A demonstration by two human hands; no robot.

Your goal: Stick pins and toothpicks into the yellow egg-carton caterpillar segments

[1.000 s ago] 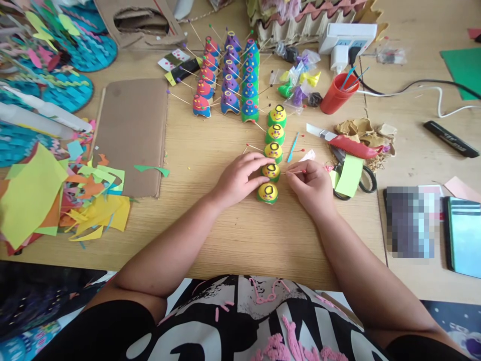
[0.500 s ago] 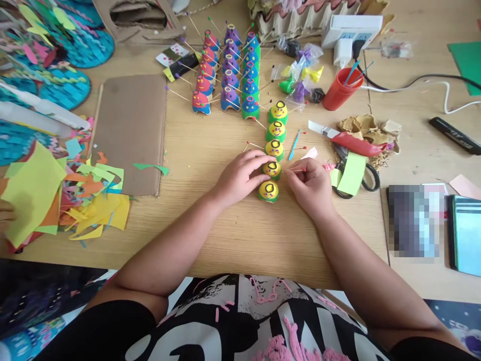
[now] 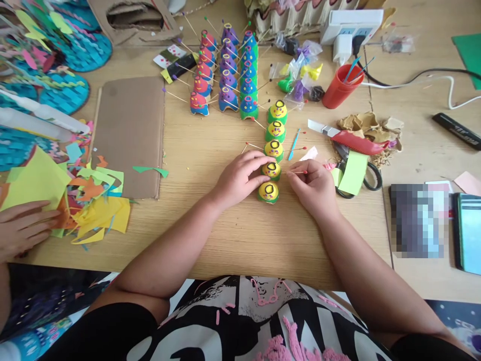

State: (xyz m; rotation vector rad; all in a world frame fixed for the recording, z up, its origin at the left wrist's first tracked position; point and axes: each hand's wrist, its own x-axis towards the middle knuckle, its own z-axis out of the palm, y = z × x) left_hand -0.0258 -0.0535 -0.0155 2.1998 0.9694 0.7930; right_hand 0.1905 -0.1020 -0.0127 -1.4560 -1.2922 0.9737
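A row of yellow-and-green painted egg-carton figures (image 3: 276, 130) with faces runs down the middle of the table. My left hand (image 3: 240, 178) grips the second figure from the front (image 3: 271, 170) between thumb and fingers. Beside it on the right, my right hand (image 3: 313, 185) pinches a thin stick with a red tip (image 3: 302, 172), its pale end against that figure's side. Sticks with red tips also stand out from the figures behind. The front figure (image 3: 268, 192) has no sticks that I can see. A blue tool (image 3: 294, 144) lies just right of the row.
Behind stand rows of red, purple (image 3: 228, 98) and blue figures with sticks. To the right are a red utility knife (image 3: 361, 143), scissors (image 3: 372, 178) and a red cup (image 3: 340, 87). Cardboard (image 3: 128, 135) and paper scraps (image 3: 101, 215) lie left, near another person's hand (image 3: 26, 228).
The other person's hand has come further into view at the left, over the paper scraps. My own hands hold nearly the same pose, with the stick still at the figure's side.
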